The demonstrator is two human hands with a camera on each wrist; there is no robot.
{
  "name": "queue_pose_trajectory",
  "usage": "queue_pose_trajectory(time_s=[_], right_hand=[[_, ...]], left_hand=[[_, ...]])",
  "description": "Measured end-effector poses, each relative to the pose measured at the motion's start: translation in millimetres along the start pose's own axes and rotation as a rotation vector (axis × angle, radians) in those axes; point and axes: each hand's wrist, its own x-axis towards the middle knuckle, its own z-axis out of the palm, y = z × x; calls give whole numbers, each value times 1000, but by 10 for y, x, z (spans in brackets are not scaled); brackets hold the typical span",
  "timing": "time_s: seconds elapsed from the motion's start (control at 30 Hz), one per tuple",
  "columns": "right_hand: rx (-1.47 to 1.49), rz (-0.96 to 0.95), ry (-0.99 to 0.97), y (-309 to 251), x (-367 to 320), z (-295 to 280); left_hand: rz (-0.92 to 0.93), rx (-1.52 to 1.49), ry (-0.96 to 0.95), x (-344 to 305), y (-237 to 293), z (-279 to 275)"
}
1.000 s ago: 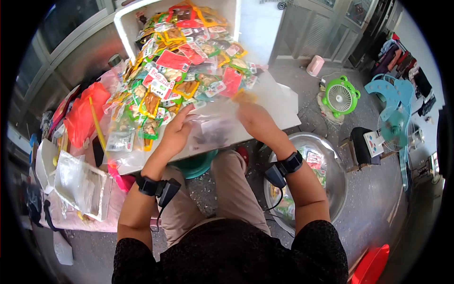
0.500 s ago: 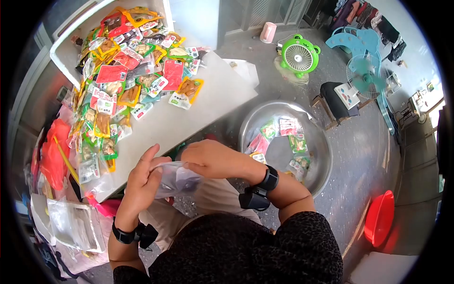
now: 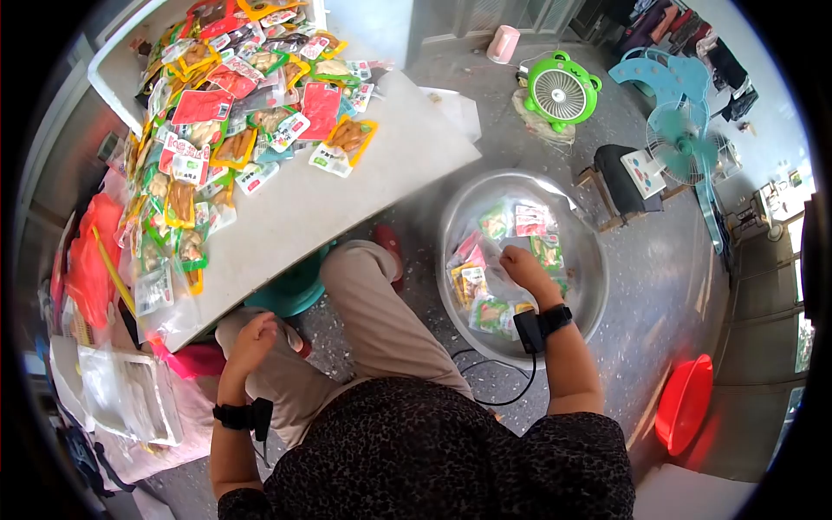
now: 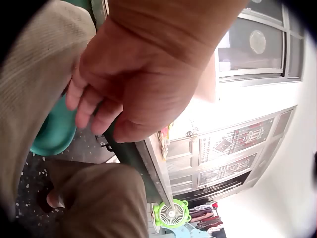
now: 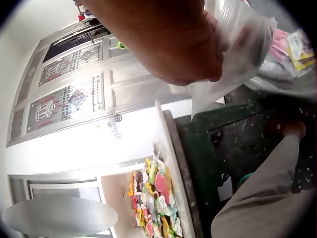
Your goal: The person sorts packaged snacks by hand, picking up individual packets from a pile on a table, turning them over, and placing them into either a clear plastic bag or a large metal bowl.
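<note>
My right hand (image 3: 524, 269) is over the large metal basin (image 3: 598, 286), fingers curled on the top of a clear plastic bag. In the right wrist view the bag (image 5: 237, 59) hangs from that hand (image 5: 183, 44), something dark showing faintly through it. Snack packets (image 3: 492, 316) in green, red and yellow wrappers lie around the basin floor. Above my left thigh is my left hand (image 3: 251, 342), holding nothing. The left wrist view shows this hand (image 4: 143, 84) with its fingers loosely bent.
A heap of colourful snack packets (image 3: 234, 152) spills from a white foam box (image 3: 108, 87) onto the table (image 3: 347, 217). A teal basin (image 3: 295, 295) sits beneath the table edge. Beyond the metal basin are a green fan (image 3: 562, 91) and a stool (image 3: 611, 182); a red basin (image 3: 685, 403) stands right.
Both hands first came back from the table to my lap with the plastic bag. My right hand then took it rightward over the metal basin, while the left let go and dropped lower.
</note>
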Motion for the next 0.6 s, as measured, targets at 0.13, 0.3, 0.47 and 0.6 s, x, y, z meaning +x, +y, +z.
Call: queue_pose_trajectory(time_s=[0.13, 0.3, 0.47, 0.6], right_hand=[[-79, 141, 21, 1052, -115, 587], [-231, 371, 19, 1552, -223, 759], [-350, 404, -32, 1402, -188, 771], [-311, 390, -275, 1557, -210, 1229]], left_hand=[[14, -118, 76, -36, -264, -43], [-31, -158, 119, -109, -202, -64], [-43, -193, 144, -154, -218, -89], [-24, -215, 153, -203, -223, -110]])
